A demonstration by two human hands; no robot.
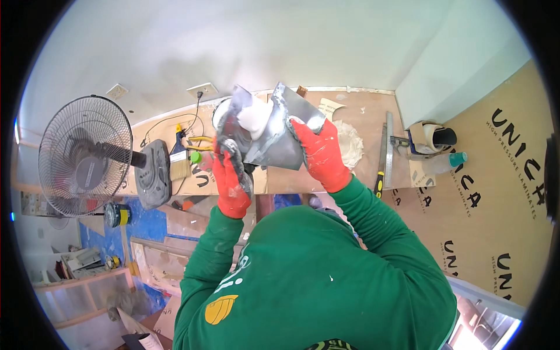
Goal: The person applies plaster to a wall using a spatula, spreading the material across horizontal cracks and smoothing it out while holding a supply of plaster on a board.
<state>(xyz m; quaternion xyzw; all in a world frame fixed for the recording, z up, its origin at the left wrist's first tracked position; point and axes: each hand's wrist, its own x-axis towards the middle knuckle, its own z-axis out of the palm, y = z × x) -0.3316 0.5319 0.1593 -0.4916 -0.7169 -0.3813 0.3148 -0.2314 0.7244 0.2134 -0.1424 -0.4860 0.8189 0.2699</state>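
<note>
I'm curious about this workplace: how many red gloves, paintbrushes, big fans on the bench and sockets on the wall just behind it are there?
Red gloves: 2
Paintbrush: 1
Big fan: 1
Wall sockets: 2
Total: 6

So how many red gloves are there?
2: one on the left hand, the other on the right hand, which grips a shiny metal plate. More could be hidden under other things.
</note>
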